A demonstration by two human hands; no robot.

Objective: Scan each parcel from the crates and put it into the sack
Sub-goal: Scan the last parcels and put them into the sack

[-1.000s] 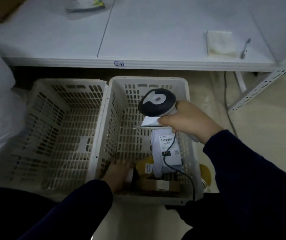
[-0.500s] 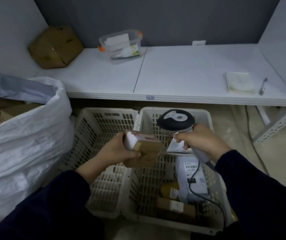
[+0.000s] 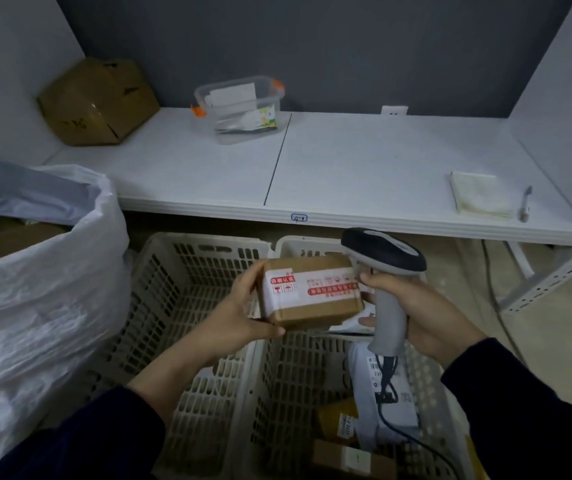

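The left hand (image 3: 239, 317) gripped a taped cardboard parcel (image 3: 308, 292) above the crates (image 3: 187, 268). The right hand (image 3: 426, 313) was wrapped round the scanner (image 3: 385, 268), whose head sat just beside the box. No barcode showed, so the parcel probably needed turning until its label faced the scanner, then holding steady.

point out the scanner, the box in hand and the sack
scanner (image 3: 383, 251): head view, on its dark head.
box (image 3: 312, 296): head view, on its taped upper face.
sack (image 3: 35, 306): head view, on its white outer wall.
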